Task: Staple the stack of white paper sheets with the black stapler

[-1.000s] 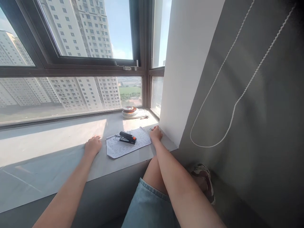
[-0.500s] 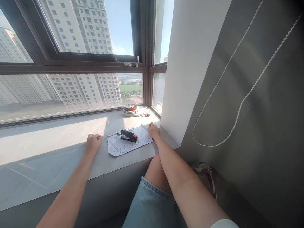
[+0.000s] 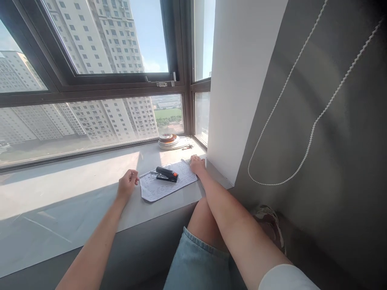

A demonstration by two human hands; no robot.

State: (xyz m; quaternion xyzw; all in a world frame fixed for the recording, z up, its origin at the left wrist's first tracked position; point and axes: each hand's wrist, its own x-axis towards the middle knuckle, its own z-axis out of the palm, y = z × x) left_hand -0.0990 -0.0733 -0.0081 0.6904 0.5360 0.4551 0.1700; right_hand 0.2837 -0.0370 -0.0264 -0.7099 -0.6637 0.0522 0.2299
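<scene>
1. Stapler (image 3: 167, 174): black, orange patch at near end, lying between the hands, right of the left hand and left of the right. Slim metal part juts from it toward the left hand; its detail too small to make out.
2. Printed paper (image 3: 169, 191): under the stapler, on the windowsill (image 3: 99, 201). Print illegible; part covered by the stapler. Sheet count cannot be told.
3. Left hand (image 3: 128, 182): just beside the paper's left edge, fingers loosely curled. Cannot tell if anything is inside the curl.
4. Right hand (image 3: 197, 164): at the paper's right edge, back of hand up, fingers bent. Fingertips partly hidden; grip on anything cannot be told.
5. Stacked discs (image 3: 168, 141): beyond the right hand, toward the window, glare-washed. Small dark trinket (image 3: 188, 147) beside them, unclear.
6. Bead chain (image 3: 279, 92): right of the right hand, upper ends cut off.
7. Shoe (image 3: 269, 217): below the right hand, blurred, partly behind the forearm. White sleeve (image 3: 287, 278) cut by the lower edge.
</scene>
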